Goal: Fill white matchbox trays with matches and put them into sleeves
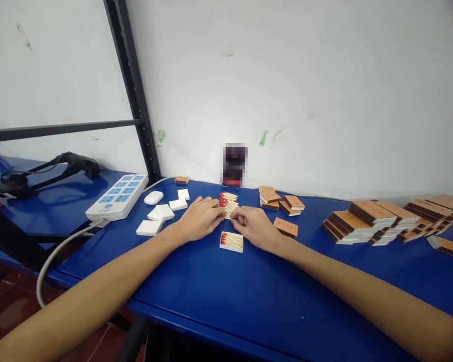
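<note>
My left hand (pixel 202 219) has its fingers curled, their tips against the red-headed side of a pile of matches (pixel 229 202). At the stick ends of the same pile, my right hand (pixel 255 226) is closed in a pinch. How many matches lie between the fingers is hidden. Nearer to me, between the hands, a white matchbox tray (pixel 232 248) lies on the table, holding matches with red heads to the left. Just beyond my right wrist is a closed orange matchbox (pixel 286 227).
White trays (pixel 149 228) and a white earphone-like case (pixel 153 197) lie left, beside a power strip (pixel 118 196). Small matchbox stacks (pixel 269 197) stand behind my right hand, larger stacks (pixel 362 221) at right. A pixelated phone-like object (pixel 234 165) leans on the wall; the blue table (pixel 226 291) ends in front.
</note>
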`<state>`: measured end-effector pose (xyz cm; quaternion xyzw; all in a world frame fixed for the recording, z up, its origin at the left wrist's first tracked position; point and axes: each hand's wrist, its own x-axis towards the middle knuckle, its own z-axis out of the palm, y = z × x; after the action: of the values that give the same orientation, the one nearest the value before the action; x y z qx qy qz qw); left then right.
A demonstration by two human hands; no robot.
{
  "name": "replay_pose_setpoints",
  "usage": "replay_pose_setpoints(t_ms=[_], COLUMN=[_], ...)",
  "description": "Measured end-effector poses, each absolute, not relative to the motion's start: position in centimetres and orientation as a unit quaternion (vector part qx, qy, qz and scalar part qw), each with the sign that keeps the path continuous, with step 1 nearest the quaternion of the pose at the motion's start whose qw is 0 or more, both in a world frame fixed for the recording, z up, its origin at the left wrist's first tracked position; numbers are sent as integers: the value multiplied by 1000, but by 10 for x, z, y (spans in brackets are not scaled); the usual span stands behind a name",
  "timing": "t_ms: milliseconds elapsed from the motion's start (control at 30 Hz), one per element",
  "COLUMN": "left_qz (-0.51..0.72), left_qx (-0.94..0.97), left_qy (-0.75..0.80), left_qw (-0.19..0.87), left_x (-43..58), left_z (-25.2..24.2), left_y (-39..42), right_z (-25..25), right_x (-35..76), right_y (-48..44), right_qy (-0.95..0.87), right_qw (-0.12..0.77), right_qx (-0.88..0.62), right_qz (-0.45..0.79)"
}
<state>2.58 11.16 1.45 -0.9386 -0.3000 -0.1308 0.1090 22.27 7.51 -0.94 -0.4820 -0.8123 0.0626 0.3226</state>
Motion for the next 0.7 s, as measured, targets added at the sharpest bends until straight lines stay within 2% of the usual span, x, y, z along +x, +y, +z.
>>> replay_pose_setpoints(t_ms=[700], left_qz=[-114], left_qx=[-952], left_qy=[-284], left_qw=[-6], left_x=[19], left_z=[24], left_y=[105], right_z=[-7], right_x=[225], right_y=[69], right_qy=[-813], right_qw=[304], right_qx=[-492], right_qz=[68])
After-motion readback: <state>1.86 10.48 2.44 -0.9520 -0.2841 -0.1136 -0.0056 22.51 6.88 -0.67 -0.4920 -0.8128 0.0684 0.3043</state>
